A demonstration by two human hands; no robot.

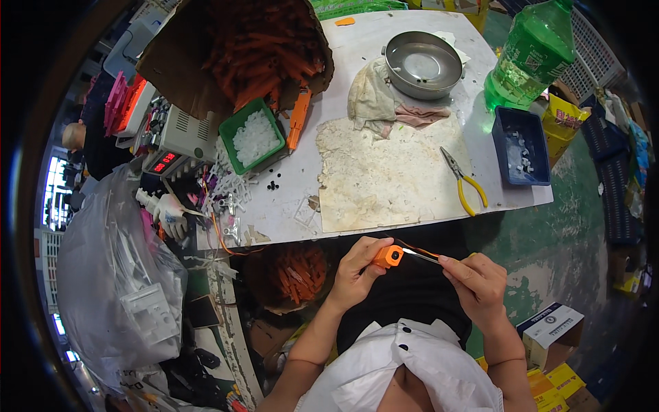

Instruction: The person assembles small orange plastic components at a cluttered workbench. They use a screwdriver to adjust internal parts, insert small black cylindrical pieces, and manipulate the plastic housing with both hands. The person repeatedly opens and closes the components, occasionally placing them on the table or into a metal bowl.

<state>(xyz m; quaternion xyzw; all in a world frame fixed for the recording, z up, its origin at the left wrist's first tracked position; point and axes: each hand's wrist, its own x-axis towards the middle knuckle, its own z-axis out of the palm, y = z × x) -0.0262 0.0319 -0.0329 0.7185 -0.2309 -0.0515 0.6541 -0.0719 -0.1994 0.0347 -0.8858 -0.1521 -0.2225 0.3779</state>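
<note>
My left hand point(355, 273) is closed around a small orange plastic part point(389, 257) with a round black spot in its end face. It holds the part just off the table's near edge, above my lap. My right hand point(478, 280) pinches a slim silver metal tool point(421, 256), tapered like tweezers; its exact kind is hard to make out. The tool's tip points left and reaches close to the orange part's end; whether they touch I cannot tell. A thin orange-brown wire runs just behind the tool.
On the white table are a worn board point(391, 178), yellow-handled pliers point(463, 182), a metal pan point(423, 65), a rag point(371, 96), a green tray point(252, 136) and a blue bin point(522, 145). A box of orange parts point(268, 48) tilts over the far left. A green bottle point(535, 51) stands right.
</note>
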